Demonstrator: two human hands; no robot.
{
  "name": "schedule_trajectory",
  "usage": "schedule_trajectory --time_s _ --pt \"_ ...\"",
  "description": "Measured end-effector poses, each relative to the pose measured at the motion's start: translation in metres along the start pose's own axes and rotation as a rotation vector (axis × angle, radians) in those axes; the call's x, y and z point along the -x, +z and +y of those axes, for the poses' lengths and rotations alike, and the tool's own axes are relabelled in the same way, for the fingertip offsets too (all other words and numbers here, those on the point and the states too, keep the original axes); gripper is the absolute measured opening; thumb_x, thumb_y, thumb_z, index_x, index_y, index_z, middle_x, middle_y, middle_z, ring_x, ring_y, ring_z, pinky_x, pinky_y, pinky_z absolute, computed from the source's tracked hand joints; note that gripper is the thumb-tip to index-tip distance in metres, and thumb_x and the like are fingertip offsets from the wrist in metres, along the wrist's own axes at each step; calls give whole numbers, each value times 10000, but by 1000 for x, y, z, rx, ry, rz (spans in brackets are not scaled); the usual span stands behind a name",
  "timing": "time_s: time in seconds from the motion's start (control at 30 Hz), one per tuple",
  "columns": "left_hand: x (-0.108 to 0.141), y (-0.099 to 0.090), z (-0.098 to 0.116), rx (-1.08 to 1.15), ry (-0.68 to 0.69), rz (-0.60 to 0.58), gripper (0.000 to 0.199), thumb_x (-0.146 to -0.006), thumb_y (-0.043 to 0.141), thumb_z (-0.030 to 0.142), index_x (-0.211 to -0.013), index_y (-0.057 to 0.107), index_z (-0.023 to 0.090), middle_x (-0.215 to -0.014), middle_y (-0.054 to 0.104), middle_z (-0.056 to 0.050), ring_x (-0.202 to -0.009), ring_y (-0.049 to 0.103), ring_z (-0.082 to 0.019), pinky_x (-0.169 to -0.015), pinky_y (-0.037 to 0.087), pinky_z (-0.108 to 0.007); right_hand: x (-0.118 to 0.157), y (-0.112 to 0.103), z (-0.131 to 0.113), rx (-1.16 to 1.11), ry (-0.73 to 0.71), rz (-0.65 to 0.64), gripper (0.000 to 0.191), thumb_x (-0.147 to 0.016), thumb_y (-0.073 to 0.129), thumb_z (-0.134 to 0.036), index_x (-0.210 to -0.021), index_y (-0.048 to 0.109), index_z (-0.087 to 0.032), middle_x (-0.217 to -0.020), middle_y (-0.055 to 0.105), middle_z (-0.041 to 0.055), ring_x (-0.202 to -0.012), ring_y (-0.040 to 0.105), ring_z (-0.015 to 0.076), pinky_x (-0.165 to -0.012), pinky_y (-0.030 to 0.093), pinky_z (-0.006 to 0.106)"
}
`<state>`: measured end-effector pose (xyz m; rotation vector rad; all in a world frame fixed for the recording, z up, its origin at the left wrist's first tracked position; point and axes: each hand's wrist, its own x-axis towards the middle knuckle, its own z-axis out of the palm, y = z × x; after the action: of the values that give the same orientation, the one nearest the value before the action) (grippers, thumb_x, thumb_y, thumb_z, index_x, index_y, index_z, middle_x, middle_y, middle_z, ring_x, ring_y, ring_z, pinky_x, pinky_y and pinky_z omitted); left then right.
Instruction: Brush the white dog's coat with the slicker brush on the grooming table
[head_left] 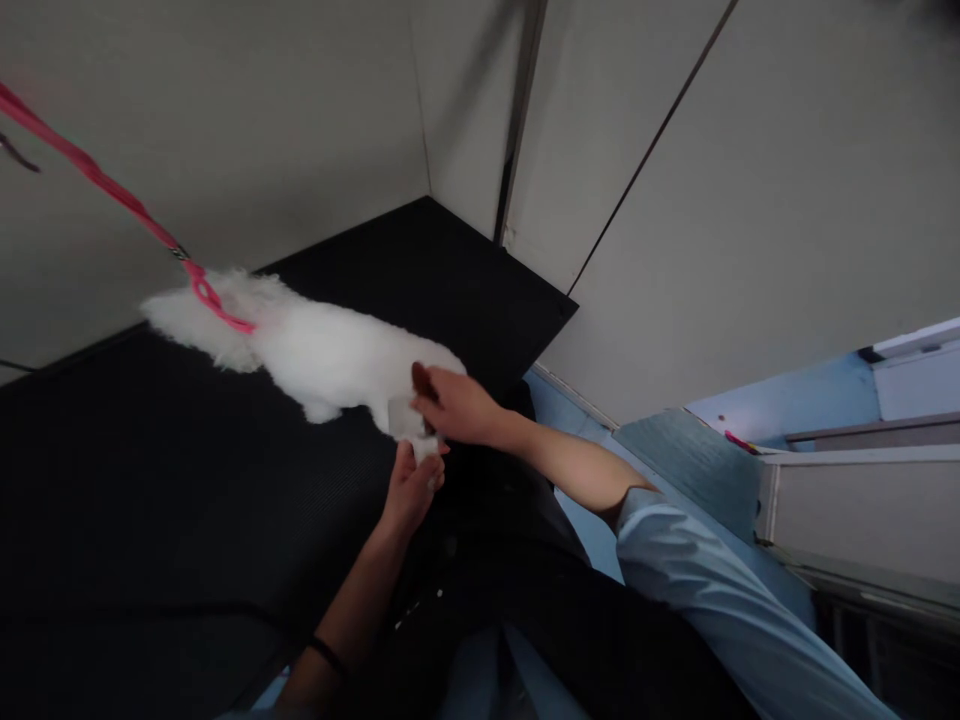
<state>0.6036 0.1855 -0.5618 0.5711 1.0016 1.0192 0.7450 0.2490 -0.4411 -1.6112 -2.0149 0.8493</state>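
Note:
A white fluffy dog [337, 350] stands on the black grooming table, its head toward the far left. Around its neck runs a pink leash loop [225, 315]. My right hand [461, 405] is closed on a slicker brush [424, 383] with a brown wooden handle. The brush's pale head lies against the fur of the dog's hind leg. Just below it, my left hand [415, 488] grips the lower end of that hind leg [426, 447]. The paw itself is mostly hidden by my fingers.
The black ribbed table [187, 500] reaches to the grey wall [300, 120] behind. From the upper left, the taut pink leash [90, 170] slants down to the dog. To the right, past the table edge, are a blue floor [585, 530] and a white cabinet [862, 510].

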Motion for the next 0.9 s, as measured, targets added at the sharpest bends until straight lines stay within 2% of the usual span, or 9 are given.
schedule_trajectory --time_s 0.1,0.23,0.33,0.4,0.47,0.53,0.67,0.8,0.9 --pt "3 0 -4 -11 -7 3 453 -589 793 241 -868 437 220 -711 601 68 -443 391 -21 -416 277 -146 -3 4 0 4 7 192 152 -976 547 -305 -1053 568 -176 -1030 656 68 -886 609 171 -822 463 308" --pt "7 3 -9 -23 -34 27 458 -571 794 257 -849 431 219 -641 549 88 -434 374 -26 -417 277 -152 -1 13 0 22 -31 -75 182 -933 620 -360 -942 570 -185 -901 652 38 -804 601 172 -738 456 293" --pt "9 6 -8 -30 -14 50 448 -585 782 257 -896 461 220 -714 612 67 -443 386 -24 -418 278 -154 2 15 0 5 20 100 163 -963 570 -335 -1015 567 -181 -984 661 62 -886 617 183 -792 470 307" --pt "10 7 -6 -35 -10 39 437 -590 781 253 -874 451 222 -637 560 91 -434 378 -28 -420 272 -152 5 14 0 -33 -24 184 163 -973 552 -323 -1059 559 -184 -1044 659 69 -947 620 179 -837 472 307" --pt "11 7 -4 -34 -9 33 430 -590 782 256 -831 427 222 -542 459 121 -417 355 -31 -421 269 -151 6 13 -1 -50 -49 51 164 -954 583 -338 -1011 564 -185 -968 659 47 -882 621 171 -791 473 293" --pt "11 6 -3 -32 12 41 422 -600 776 257 -829 424 220 -569 494 113 -423 365 -30 -423 274 -152 6 12 -2 -42 -8 -29 165 -938 601 -340 -974 567 -182 -908 652 34 -821 615 166 -751 469 290" --pt "11 3 -6 -64 52 36 389 -627 756 241 -884 464 219 -710 607 66 -460 404 -34 -426 289 -156 5 8 -4 -51 -13 233 170 -972 542 -312 -1080 566 -184 -1060 655 76 -978 625 185 -865 472 319" --pt "11 0 -15 -84 30 25 375 -624 766 259 -833 458 216 -581 500 91 -431 359 -39 -422 282 -163 4 9 -7 -11 -42 -66 176 -938 615 -353 -960 572 -183 -910 653 43 -834 618 178 -767 468 300" --pt "12 -2 -18 -92 40 34 375 -633 762 250 -883 485 213 -690 596 59 -441 373 -31 -426 284 -164 3 8 -9 7 6 99 154 -972 564 -317 -1033 568 -176 -1011 658 67 -906 617 178 -810 462 303"
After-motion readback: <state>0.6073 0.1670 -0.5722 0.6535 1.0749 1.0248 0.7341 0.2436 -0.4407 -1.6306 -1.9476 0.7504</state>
